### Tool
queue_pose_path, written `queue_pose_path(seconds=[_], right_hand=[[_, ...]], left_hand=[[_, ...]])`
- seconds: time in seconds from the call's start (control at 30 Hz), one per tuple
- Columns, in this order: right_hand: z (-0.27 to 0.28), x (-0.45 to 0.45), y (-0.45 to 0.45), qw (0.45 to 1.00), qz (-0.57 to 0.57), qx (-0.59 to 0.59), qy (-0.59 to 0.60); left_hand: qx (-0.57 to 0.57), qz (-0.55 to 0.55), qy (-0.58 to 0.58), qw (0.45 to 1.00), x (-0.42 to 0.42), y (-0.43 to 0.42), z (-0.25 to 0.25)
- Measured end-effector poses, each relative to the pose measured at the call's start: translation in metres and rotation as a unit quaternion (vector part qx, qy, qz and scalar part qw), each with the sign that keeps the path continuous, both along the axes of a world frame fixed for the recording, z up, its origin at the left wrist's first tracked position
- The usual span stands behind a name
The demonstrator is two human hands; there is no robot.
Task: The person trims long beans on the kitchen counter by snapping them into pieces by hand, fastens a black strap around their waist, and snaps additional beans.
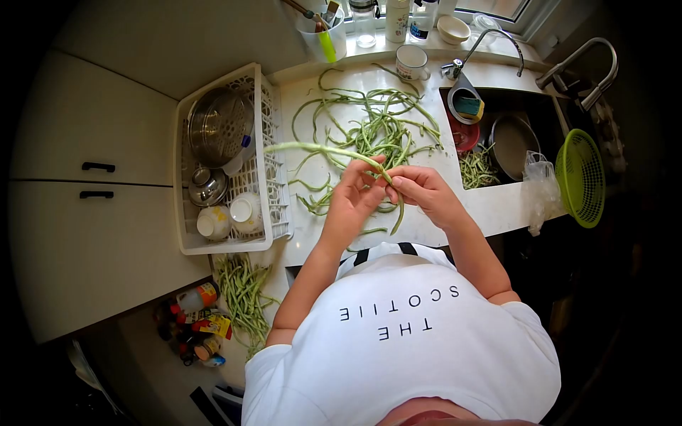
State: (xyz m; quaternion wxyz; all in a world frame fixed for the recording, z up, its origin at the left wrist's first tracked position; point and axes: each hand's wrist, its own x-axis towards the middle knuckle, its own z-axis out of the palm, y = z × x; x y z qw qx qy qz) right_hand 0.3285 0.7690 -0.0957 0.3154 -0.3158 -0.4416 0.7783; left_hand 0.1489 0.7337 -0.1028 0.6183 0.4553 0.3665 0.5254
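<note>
Our white shirt (405, 355) fills the lower centre; mid-frame, our left hand (354, 197) and right hand (425, 193), close together, pinch one long green bean (320, 148) over the counter (490, 213), with loose beans (380, 131) spread at upper centre.

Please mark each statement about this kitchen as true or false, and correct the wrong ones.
1. The left hand and the right hand hold the same long bean. True.
2. The white basket is right of the loose beans. False: the white basket is left of the loose beans.
3. The green colander is right of the sink. True.
4. The mug is inside the sink. False: the mug stands on the counter.
5. The sponge is in the grey holder. True.
</note>
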Motion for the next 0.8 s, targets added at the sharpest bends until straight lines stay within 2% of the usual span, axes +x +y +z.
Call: queue_pose_path(seconds=[0.07, 0.1, 0.17, 0.5, 0.57, 0.8], right_hand=[[0.001, -0.002, -0.002, 0.999, -0.007, 0.037, -0.015], [0.002, -0.003, -0.003, 0.997, -0.015, 0.076, -0.031], [0.004, -0.002, -0.005, 0.996, -0.013, 0.079, -0.028], [0.012, 0.005, -0.010, 0.994, 0.000, 0.099, -0.039], [0.011, 0.006, -0.010, 0.995, 0.004, 0.095, -0.032], [0.012, 0.007, -0.009, 0.996, 0.013, 0.089, -0.011]], left_hand=[[-0.021, 0.081, -0.017, 0.996, -0.006, 0.002, 0.007], [-0.021, 0.081, -0.017, 0.996, -0.009, 0.003, 0.006], [-0.033, 0.089, -0.015, 0.995, -0.014, 0.004, 0.003], [-0.127, 0.056, -0.140, 0.980, -0.012, 0.000, 0.013], [-0.164, 0.026, -0.209, 0.964, -0.012, 0.001, 0.013], [-0.166, 0.021, -0.207, 0.964, -0.011, -0.002, 0.013]])
